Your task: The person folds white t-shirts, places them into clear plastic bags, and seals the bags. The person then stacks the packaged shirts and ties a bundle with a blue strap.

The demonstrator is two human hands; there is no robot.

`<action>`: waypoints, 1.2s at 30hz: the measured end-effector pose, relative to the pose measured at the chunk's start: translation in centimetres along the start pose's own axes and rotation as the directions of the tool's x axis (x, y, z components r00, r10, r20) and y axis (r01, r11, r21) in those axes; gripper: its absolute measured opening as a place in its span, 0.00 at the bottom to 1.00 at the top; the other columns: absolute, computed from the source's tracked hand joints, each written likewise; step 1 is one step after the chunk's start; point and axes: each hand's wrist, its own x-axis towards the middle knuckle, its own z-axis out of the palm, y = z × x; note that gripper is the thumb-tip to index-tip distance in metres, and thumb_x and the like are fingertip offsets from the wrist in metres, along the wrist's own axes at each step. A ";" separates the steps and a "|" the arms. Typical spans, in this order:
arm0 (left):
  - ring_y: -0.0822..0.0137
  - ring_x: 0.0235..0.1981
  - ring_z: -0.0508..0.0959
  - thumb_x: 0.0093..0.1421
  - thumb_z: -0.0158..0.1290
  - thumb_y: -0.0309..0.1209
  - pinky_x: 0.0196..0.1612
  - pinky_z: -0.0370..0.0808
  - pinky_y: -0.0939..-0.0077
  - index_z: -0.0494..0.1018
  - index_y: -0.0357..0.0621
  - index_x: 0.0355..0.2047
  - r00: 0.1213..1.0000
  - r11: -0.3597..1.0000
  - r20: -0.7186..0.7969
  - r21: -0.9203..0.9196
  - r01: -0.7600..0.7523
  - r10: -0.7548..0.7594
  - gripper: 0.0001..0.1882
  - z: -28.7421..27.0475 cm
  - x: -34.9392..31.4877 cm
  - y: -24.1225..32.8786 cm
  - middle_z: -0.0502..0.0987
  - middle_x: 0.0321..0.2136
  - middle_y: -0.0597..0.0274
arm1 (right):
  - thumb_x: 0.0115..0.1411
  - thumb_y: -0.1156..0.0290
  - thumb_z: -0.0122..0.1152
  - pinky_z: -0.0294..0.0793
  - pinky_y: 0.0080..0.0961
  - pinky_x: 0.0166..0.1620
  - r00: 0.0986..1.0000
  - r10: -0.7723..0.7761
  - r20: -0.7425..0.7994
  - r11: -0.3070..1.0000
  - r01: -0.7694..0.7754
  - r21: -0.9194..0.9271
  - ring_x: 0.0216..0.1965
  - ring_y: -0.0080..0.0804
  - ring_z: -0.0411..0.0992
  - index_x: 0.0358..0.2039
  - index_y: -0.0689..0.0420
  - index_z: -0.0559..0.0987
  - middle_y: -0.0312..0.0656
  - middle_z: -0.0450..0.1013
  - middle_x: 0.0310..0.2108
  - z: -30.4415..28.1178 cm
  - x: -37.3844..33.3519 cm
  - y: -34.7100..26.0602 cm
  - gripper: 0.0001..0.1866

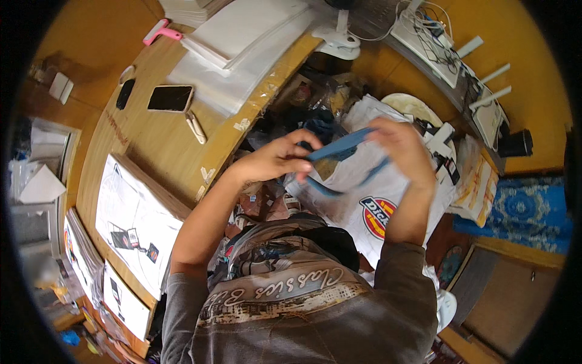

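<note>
A loop of blue cloth band (342, 144) is stretched in the air between my two hands. My left hand (280, 159) pinches its left end between thumb and fingers. At the other end, my right hand (400, 145) has its fingers closed on the band, somewhat smeared by motion. The loop's lower edge sags between them. Below and beyond lies a spread white cloth (330, 209), apparently a garment, with a round red and yellow print. Dark crumpled cloth (312, 121) lies behind my left hand.
The wooden table (136, 130) on the left bears a phone (171, 98), small thread snips (195, 127), a pink-handled tool (162, 31), clear plastic sheets (206, 85) and white printed stacks (130, 212). A shelf (448, 97) on the right holds routers and cables. A blue patterned cloth (515, 212) hangs there.
</note>
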 end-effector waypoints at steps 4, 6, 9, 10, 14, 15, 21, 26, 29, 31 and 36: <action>0.73 0.19 0.69 0.55 0.45 0.26 0.26 0.66 0.81 0.56 0.42 0.37 0.941 0.991 -0.332 -0.091 -0.097 0.062 0.11 -2.7 -6.1 -1.7 0.67 0.17 0.62 | 0.54 0.70 0.50 0.53 0.06 0.17 0.870 0.196 -0.452 0.915 0.003 0.403 0.16 0.09 0.57 0.32 0.62 0.70 0.31 0.67 0.21 -7.2 -1.5 3.2 0.09; 0.71 0.20 0.70 0.54 0.45 0.25 0.26 0.67 0.80 0.63 0.39 0.31 0.889 0.975 -0.444 -0.123 -0.185 0.113 0.05 -3.4 -10.0 -3.7 0.69 0.16 0.60 | 0.54 0.67 0.50 0.49 0.06 0.14 0.903 0.166 -0.397 0.825 0.093 0.557 0.13 0.08 0.53 0.30 0.60 0.70 0.28 0.64 0.18 -7.3 0.1 6.5 0.08; 0.71 0.20 0.70 0.53 0.45 0.24 0.26 0.68 0.81 0.68 0.36 0.23 0.841 0.977 -0.509 -0.006 -0.214 0.181 0.05 -1.9 -13.9 -5.1 0.71 0.19 0.59 | 0.55 0.70 0.49 0.51 0.09 0.14 0.957 0.255 -0.136 0.693 -0.083 0.716 0.12 0.10 0.52 0.28 0.58 0.69 0.28 0.60 0.16 -1.4 4.8 7.1 0.05; 0.72 0.21 0.71 0.53 0.45 0.22 0.26 0.69 0.81 0.71 0.35 0.22 0.807 0.991 -0.584 -0.029 -0.130 0.089 0.06 -1.0 -14.3 -4.6 0.73 0.22 0.59 | 0.55 0.70 0.48 0.53 0.10 0.14 0.978 0.206 0.030 0.604 -0.151 0.783 0.13 0.10 0.53 0.27 0.58 0.69 0.29 0.61 0.17 1.0 6.6 7.5 0.05; 0.75 0.21 0.71 0.53 0.46 0.22 0.25 0.70 0.84 0.72 0.35 0.29 0.561 0.991 -0.819 -0.136 0.013 -0.120 0.06 1.3 -14.1 -5.5 0.74 0.24 0.59 | 0.52 0.72 0.49 0.67 0.29 0.27 0.822 -0.565 -0.076 0.763 0.484 -0.429 0.22 0.40 0.68 0.28 0.62 0.70 0.46 0.69 0.23 12.9 13.9 5.8 0.06; 0.75 0.20 0.71 0.52 0.47 0.21 0.26 0.71 0.84 0.71 0.34 0.31 0.547 0.983 -0.822 -0.185 0.000 -0.155 0.06 1.4 -13.8 -5.9 0.74 0.25 0.59 | 0.51 0.72 0.49 0.67 0.31 0.31 0.896 -0.444 -0.015 0.861 0.422 -0.283 0.27 0.43 0.68 0.30 0.61 0.70 0.48 0.68 0.25 15.8 15.0 3.7 0.07; 0.73 0.23 0.71 0.50 0.47 0.18 0.27 0.70 0.81 0.70 0.32 0.33 0.488 0.960 -0.872 -0.168 -0.225 -0.038 0.08 1.7 -13.6 -9.4 0.73 0.26 0.58 | 0.52 0.66 0.45 0.67 0.35 0.41 0.968 -0.034 0.250 0.856 0.157 -0.493 0.41 0.44 0.65 0.40 0.58 0.68 0.52 0.64 0.40 31.2 18.9 -2.0 0.15; 0.71 0.23 0.70 0.48 0.49 0.17 0.29 0.69 0.80 0.71 0.32 0.31 0.474 0.979 -0.880 -0.122 -0.161 -0.032 0.08 1.6 -14.0 -8.1 0.72 0.23 0.60 | 0.52 0.70 0.41 0.67 0.34 0.41 0.940 -0.051 0.336 0.766 0.253 -0.591 0.39 0.42 0.67 0.41 0.59 0.67 0.52 0.66 0.39 31.4 21.3 2.7 0.15; 0.73 0.24 0.71 0.48 0.49 0.17 0.30 0.70 0.80 0.69 0.33 0.35 0.490 0.979 -0.872 -0.110 -0.171 -0.012 0.11 0.9 -13.4 -6.2 0.72 0.28 0.60 | 0.51 0.74 0.43 0.68 0.29 0.33 0.863 -0.040 0.504 0.921 0.227 -0.316 0.28 0.35 0.69 0.40 0.60 0.67 0.47 0.70 0.28 24.4 21.6 3.4 0.15; 0.74 0.25 0.72 0.48 0.49 0.17 0.31 0.71 0.81 0.68 0.34 0.37 0.531 0.986 -0.847 -0.068 -0.149 0.022 0.13 0.3 -12.3 -4.6 0.72 0.32 0.61 | 0.51 0.72 0.46 0.65 0.21 0.25 0.840 0.024 0.543 0.998 -0.055 0.040 0.20 0.25 0.65 0.41 0.60 0.67 0.38 0.68 0.21 19.1 19.8 3.7 0.15; 0.75 0.25 0.73 0.48 0.48 0.16 0.31 0.72 0.83 0.64 0.37 0.44 0.749 0.993 -0.651 0.075 -0.095 0.121 0.20 -1.7 -9.2 -2.5 0.70 0.38 0.63 | 0.57 0.69 0.43 0.55 0.07 0.17 0.728 0.041 0.685 0.934 -0.271 0.233 0.15 0.10 0.54 0.48 0.57 0.65 0.29 0.61 0.19 11.0 10.5 1.6 0.17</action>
